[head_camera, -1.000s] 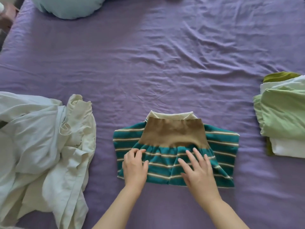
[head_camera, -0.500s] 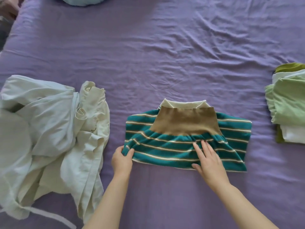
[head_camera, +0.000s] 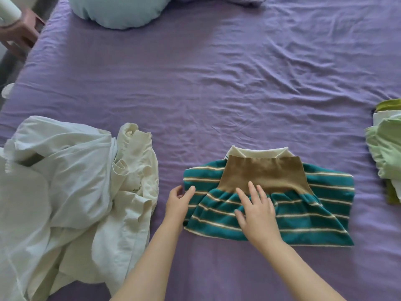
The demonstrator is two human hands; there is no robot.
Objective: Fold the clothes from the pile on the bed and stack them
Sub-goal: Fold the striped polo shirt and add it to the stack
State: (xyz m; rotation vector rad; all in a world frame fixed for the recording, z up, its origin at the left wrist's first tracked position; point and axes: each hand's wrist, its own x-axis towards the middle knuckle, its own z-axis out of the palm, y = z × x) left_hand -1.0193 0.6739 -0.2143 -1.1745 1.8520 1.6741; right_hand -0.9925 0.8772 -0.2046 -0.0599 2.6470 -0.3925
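Nearest, two bare forearms reach in from the bottom edge over the purple sheet of the bed (head_camera: 217,88). The right hand (head_camera: 257,210) lies flat on the middle of a folded striped top (head_camera: 303,213), fingers (head_camera: 252,189) straight and a little spread, tips at the edge of its brown band. The left hand (head_camera: 178,203) sits at the top's left edge, thumb on the fabric and the other fingers loosely curved beside it; whether it actually pinches the edge cannot be told.

The top lies on the sheet just ahead of the person, slightly right of centre. It is teal with thin cream and tan stripes, folded into a rough rectangle, the brown band turned over the upper middle and a cream collar showing at the far side.

To the left is a crumpled pile of white and cream clothes (head_camera: 71,181). At the right edge, a stack of folded clothes (head_camera: 388,153), pale green on top. Farthest off, a light blue pillow (head_camera: 121,10)
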